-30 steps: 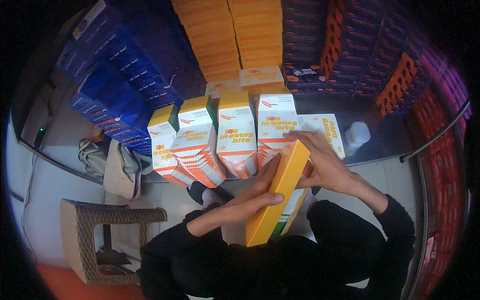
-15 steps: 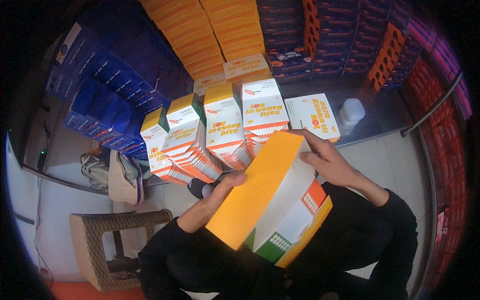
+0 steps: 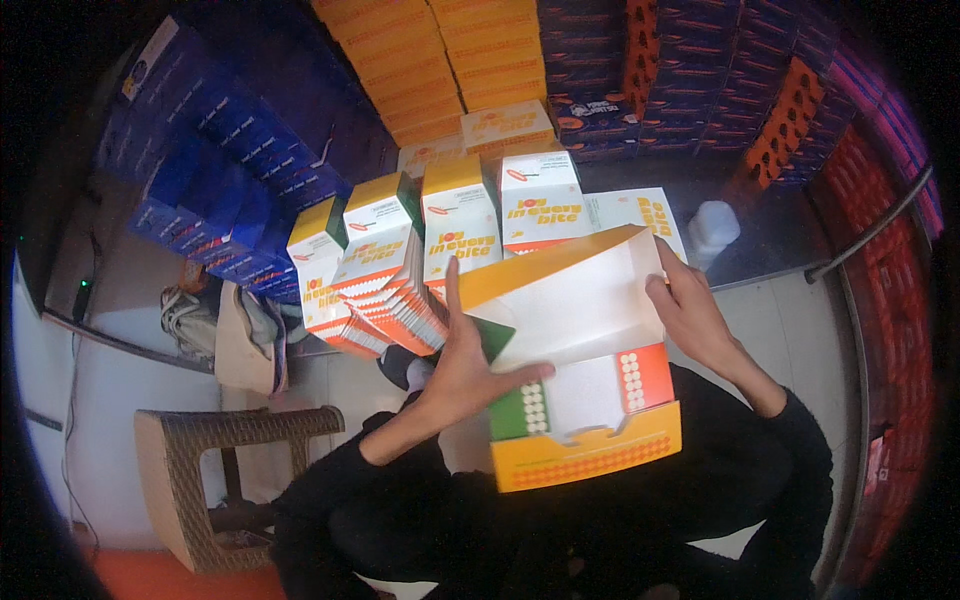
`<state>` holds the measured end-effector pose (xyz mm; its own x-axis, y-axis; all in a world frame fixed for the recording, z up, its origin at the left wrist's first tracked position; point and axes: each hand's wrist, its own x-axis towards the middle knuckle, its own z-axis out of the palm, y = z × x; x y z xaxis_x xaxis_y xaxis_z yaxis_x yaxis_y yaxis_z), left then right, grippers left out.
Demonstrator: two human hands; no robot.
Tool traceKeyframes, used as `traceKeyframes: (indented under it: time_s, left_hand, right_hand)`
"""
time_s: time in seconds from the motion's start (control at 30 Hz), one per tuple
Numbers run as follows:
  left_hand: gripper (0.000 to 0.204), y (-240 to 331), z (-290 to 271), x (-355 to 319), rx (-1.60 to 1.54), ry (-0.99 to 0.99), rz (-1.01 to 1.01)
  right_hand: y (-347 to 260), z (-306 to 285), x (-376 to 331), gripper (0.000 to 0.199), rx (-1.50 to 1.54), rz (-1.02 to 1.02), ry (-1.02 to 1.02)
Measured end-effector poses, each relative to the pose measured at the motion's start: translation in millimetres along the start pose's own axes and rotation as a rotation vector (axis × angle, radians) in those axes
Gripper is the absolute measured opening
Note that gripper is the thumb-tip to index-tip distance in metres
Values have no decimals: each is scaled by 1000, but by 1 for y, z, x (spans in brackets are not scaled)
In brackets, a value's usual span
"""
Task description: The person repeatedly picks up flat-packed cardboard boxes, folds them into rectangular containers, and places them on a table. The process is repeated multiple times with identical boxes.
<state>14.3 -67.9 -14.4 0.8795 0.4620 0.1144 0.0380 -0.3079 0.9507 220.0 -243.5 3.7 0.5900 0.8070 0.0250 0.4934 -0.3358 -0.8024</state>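
A carton box (image 3: 585, 440) is before me over my lap, its lid raised, showing a plain white inside. Its front is yellow, and its folded side flaps are green and orange. My right hand (image 3: 695, 310) grips the right edge of the raised lid, thumb on the near side. At the box's left side is my left hand (image 3: 465, 375), open, index finger pointing up and thumb stretched over the green flap. Beyond the box stand several stacks of flat folded cartons (image 3: 375, 260) in white, orange and yellow.
Blue boxes (image 3: 240, 170) are piled at the left, yellow boxes (image 3: 430, 50) at the back. A white bottle (image 3: 712, 232) stands on the dark surface at the right. A wicker chair (image 3: 190, 490) and a tan bag (image 3: 245, 345) are at the lower left. A metal rail (image 3: 870, 230) crosses the right.
The box has turned so its white inside and yellow front face me. My left hand has moved from the yellow panel to the green flap, its fingers spreading. My right hand still grips the lid.
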Motion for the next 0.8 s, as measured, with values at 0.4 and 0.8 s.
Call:
traceKeyframes:
  time_s: [0.4, 0.8]
  left_hand:
    - [65, 8, -36, -5, 137, 180, 17]
    - [42, 14, -51, -11, -147, 34, -33]
  right_hand:
    - [-27, -8, -5, 62, 197, -160, -21]
    - [-8, -11, -3, 54, 656, -6, -16]
